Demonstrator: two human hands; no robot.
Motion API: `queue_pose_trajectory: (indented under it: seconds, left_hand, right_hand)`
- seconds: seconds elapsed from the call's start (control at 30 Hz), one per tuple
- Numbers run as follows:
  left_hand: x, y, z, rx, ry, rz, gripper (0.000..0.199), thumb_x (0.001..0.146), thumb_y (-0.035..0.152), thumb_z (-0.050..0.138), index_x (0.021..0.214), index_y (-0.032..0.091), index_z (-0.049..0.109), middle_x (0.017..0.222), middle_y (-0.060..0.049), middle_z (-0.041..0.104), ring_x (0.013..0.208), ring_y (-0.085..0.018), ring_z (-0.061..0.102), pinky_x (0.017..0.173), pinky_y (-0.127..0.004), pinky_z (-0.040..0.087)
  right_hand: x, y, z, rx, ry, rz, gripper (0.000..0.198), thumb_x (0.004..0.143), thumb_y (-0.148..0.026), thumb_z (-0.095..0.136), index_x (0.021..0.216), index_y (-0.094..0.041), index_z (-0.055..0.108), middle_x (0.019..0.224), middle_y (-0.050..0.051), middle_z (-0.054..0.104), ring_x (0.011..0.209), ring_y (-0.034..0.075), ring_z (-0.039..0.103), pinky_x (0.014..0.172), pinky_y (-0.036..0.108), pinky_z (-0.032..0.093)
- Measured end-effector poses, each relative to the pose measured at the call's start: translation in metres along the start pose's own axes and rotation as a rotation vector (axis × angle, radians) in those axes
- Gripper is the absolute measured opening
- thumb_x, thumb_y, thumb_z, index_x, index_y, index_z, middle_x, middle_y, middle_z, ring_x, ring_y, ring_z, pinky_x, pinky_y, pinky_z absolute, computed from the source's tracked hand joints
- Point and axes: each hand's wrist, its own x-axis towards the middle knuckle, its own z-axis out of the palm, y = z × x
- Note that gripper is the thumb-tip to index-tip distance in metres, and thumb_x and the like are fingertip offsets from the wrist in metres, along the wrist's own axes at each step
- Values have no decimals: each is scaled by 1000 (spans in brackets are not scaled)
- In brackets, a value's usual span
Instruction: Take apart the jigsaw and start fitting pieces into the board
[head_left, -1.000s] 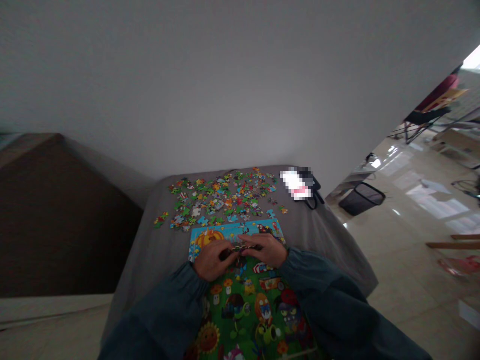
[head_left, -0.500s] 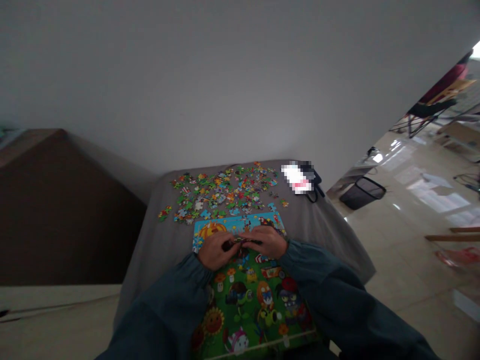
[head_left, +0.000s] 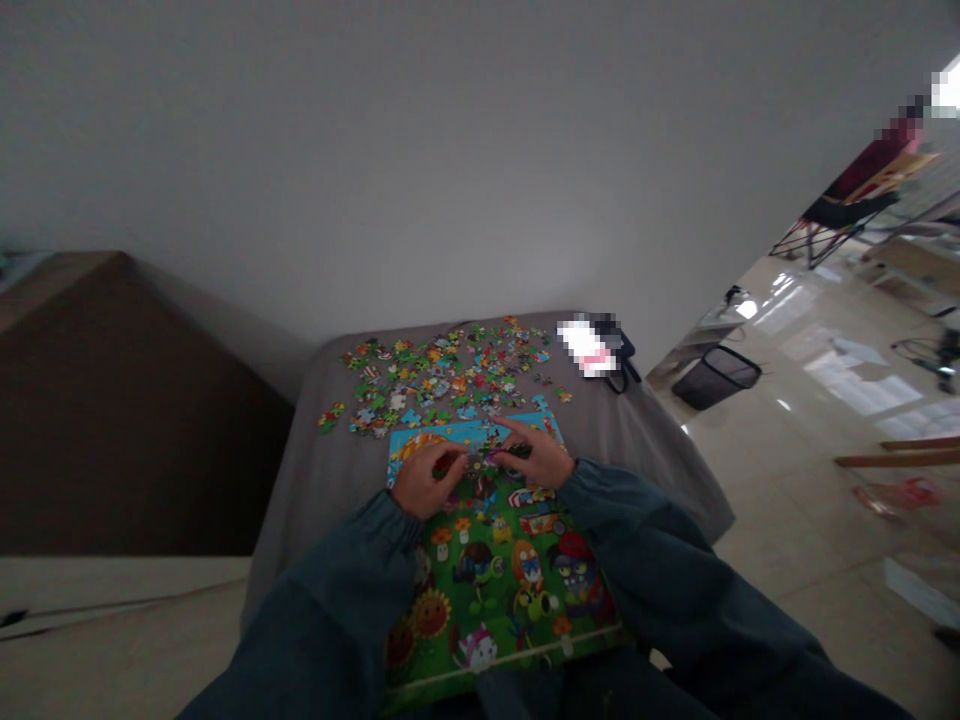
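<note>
A jigsaw puzzle [head_left: 487,590] with a green cartoon picture and a blue top strip lies on a grey cloth. Over its upper left part is my left hand [head_left: 431,480], thumb and fingertips pinched together; whatever they hold is too small to make out. My right hand [head_left: 538,456] is over the upper right part, index finger stretched forward. A small purplish puzzle piece [head_left: 496,454] shows at its thumb and curled fingers. A narrow gap separates the two sets of fingertips. Many loose puzzle pieces [head_left: 442,375] lie scattered beyond the puzzle's top edge.
The grey cloth [head_left: 637,450] covers the table, which stands against a pale wall [head_left: 450,160]. A blurred-out white item [head_left: 589,347] with a dark strap lies at the back right corner. A brown cabinet [head_left: 142,420] stands left, a dark bin [head_left: 716,378] on the floor right.
My fingertips, together over the puzzle before, have come apart and shifted slightly farther up it. My right index finger now stretches forward. The camera view has shifted a little.
</note>
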Motion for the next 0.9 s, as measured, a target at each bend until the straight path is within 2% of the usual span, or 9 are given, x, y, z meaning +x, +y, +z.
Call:
queue_pose_trajectory:
  seconds: [0.13,0.27,0.4,0.47,0.53,0.63,0.73,0.8,0.9]
  left_hand:
    - [-2,-5,1,-79,27,-53,30,92,39,55,113,20,64,87,-5,71,79,-18,67,74,-31,54]
    - [-2,-6,2,-111,47,-100,32,92,38,52,116,19,62,87,-4,71,74,-17,67,72,-30,55]
    - [0,-9,-5,-10,58,-131,33,90,39,52,114,20,64,93,-5,73,83,-20,68,78,-33,55]
    - [7,-17,-20,57,58,-126,33,90,41,51,111,20,66,97,-6,73,89,-21,68,81,-35,54]
    - [21,-31,-46,136,70,-140,34,90,41,50,109,19,67,101,-7,73,92,-21,68,81,-34,54]
    - [55,-61,-94,374,98,-281,33,93,38,50,114,18,66,105,-5,72,93,-19,66,81,-30,52]
    - [92,-94,-132,482,110,-357,30,93,29,52,114,13,66,106,-8,71,95,-22,64,90,-37,49]
    - [109,-113,-141,526,75,-388,27,89,28,60,109,11,68,101,-9,70,95,-25,63,90,-40,49]
    - [121,-136,-136,556,6,-375,29,83,33,70,102,11,69,101,-8,68,102,-26,61,96,-38,45]
  right_hand:
    - [1,6,3,-81,-16,-14,63,85,-33,72,143,-23,50,83,1,73,84,20,68,89,38,51]
    - [1,9,4,-146,-44,-31,62,87,-31,70,145,-23,48,85,3,72,86,22,65,87,39,51]
    - [0,8,2,-211,-52,-88,61,86,-27,70,144,-25,49,104,6,73,105,25,61,97,43,47]
    - [0,8,1,-247,-62,-126,58,87,-27,70,142,-25,51,115,8,70,111,25,58,102,45,44]
    - [1,9,1,-276,-59,-148,51,89,-29,67,138,-23,55,121,10,67,115,26,57,104,46,44]
    - [2,11,1,-292,-45,-153,41,91,-32,65,130,-21,61,122,13,65,116,26,57,103,46,45]
    - [4,14,2,-271,-17,-157,34,91,-31,64,123,-20,64,118,12,67,112,25,60,101,44,47]
    - [5,16,2,-261,6,-160,29,91,-27,64,119,-20,66,114,12,68,109,24,61,99,42,48]
    - [6,16,1,-259,22,-162,24,92,-24,61,114,-19,67,110,11,70,106,23,63,97,40,49]
